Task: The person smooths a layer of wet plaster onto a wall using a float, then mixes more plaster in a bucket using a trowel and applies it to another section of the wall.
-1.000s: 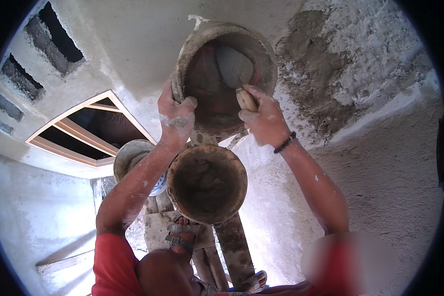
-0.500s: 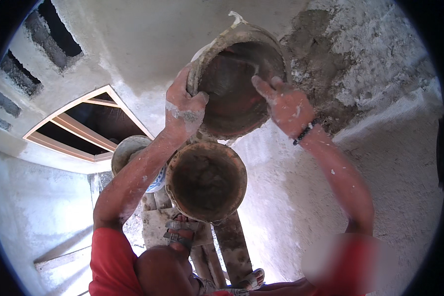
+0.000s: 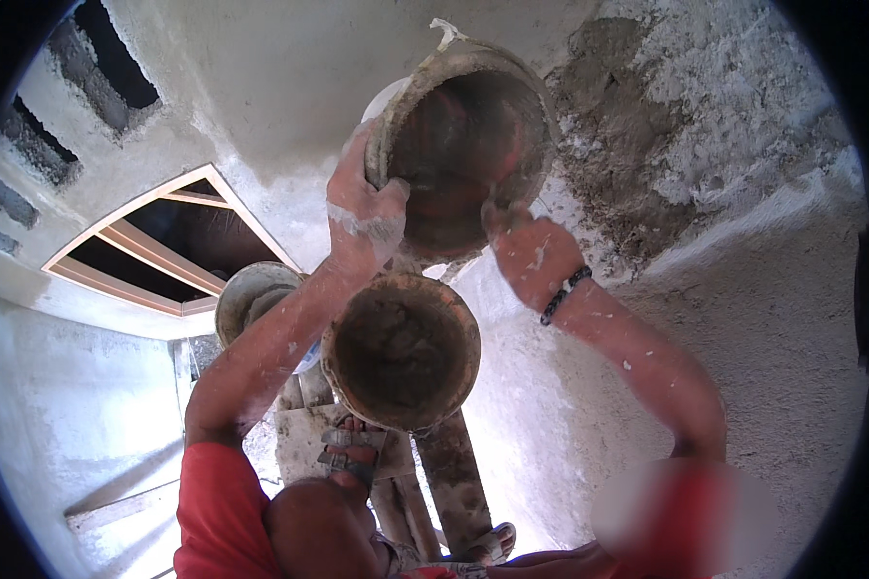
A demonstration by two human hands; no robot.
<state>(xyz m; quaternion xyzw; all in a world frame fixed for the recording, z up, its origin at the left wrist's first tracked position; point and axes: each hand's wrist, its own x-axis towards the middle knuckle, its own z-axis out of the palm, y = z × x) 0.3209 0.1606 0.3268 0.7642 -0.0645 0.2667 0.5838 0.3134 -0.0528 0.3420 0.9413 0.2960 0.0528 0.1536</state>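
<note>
A mortar-crusted bucket is tipped so that its dark, wet inside faces me. My left hand grips its left rim, thumb over the edge. At the lower right of its mouth is my right hand, fingers curled in. Whatever they hold there, the rim or something small, is hidden. A pale knotted strip sticks up from the bucket's top edge. Just below stands a second bucket, upright, with grey-brown mortar in it. Splashes of mortar spot both my hands and forearms.
Behind my left forearm stands another mortar-stained container. Under the lower bucket are wooden planks, with a sandalled foot beside it. A wooden-framed opening is at left. Rough wet plaster covers part of the wall.
My right hand has drawn down and left, from inside the tipped bucket's mouth to its lower right edge. The bucket has shifted slightly left; my left hand keeps its grip.
</note>
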